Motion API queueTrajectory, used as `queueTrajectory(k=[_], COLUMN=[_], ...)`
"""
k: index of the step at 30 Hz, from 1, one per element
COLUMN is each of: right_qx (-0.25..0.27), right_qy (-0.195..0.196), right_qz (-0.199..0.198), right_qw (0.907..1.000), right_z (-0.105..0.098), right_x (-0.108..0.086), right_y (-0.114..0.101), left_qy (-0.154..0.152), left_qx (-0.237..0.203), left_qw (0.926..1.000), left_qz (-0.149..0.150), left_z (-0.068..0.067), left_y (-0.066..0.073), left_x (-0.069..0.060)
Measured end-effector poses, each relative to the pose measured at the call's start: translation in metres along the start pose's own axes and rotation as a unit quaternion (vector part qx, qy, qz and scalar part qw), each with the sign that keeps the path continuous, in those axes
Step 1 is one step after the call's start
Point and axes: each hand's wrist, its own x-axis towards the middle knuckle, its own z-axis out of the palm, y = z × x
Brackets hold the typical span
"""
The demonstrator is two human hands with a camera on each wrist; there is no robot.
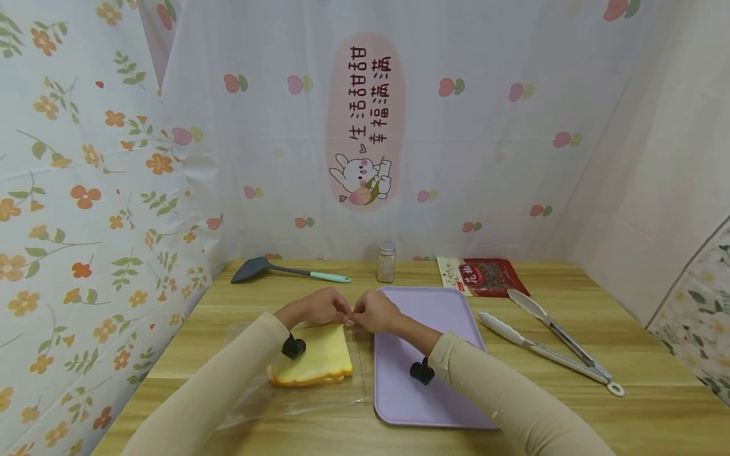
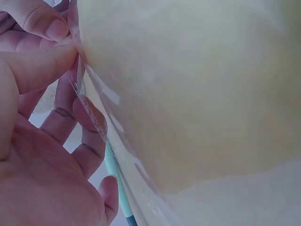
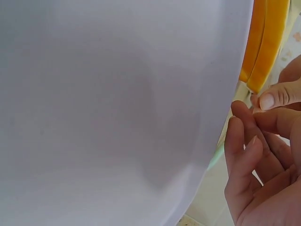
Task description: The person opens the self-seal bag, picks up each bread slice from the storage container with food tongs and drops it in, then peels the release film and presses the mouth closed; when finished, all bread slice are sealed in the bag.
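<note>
Slices of yellow toast bread point(image 1: 316, 358) with an orange crust lie on the table left of centre, under clear plastic film. The film belongs to a clear plastic bag point(image 1: 251, 399) spread flat around them. At the bread's far right corner my left hand point(image 1: 322, 306) pinches the bag's edge between thumb and forefinger. Right beside it, fingertips almost touching, my right hand point(image 1: 376, 311) pinches the same edge. In the left wrist view the bag's edge point(image 2: 96, 117) runs past the left fingers. The right forearm crosses over a lilac tray point(image 1: 405, 402).
A grey spatula point(image 1: 285, 270) with a mint handle and a glass shaker point(image 1: 386, 263) stand along the back. A red spice packet point(image 1: 485, 277) lies at the back right. Metal tongs point(image 1: 561, 345) lie spread right of the tray. Patterned curtains point(image 1: 274, 158) enclose the table.
</note>
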Motion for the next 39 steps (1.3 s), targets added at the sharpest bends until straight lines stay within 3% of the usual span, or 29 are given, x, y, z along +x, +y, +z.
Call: queueTrajectory(k=[13, 26, 31, 39], right_qx=[-0.024, -0.018, 0.007, 0.048], right_qy=[0.015, 0.021, 0.019, 0.015], right_qz=[0.004, 0.014, 0.008, -0.011], right_qw=[0.9996, 0.9995, 0.9998, 0.9987], right_z=[0.0036, 0.0033, 0.0019, 0.001], right_x=[0.0018, 0.0006, 0.0015, 0.0018], right_y=[0.0022, 0.0016, 0.0047, 0.0095], left_qy=[0.001, 0.009, 0.016, 0.026], left_qx=[-0.004, -0.004, -0.011, 0.016], left_qw=[0.9999, 0.9998, 0.9995, 0.9992], left_qz=[0.011, -0.016, -0.026, -0.024], left_z=[0.0011, 0.0023, 0.0024, 0.0026], left_y=[-0.0016, -0.002, -0.0008, -0.0007], left_x=[-0.0005, 0.0039, 0.0037, 0.0013])
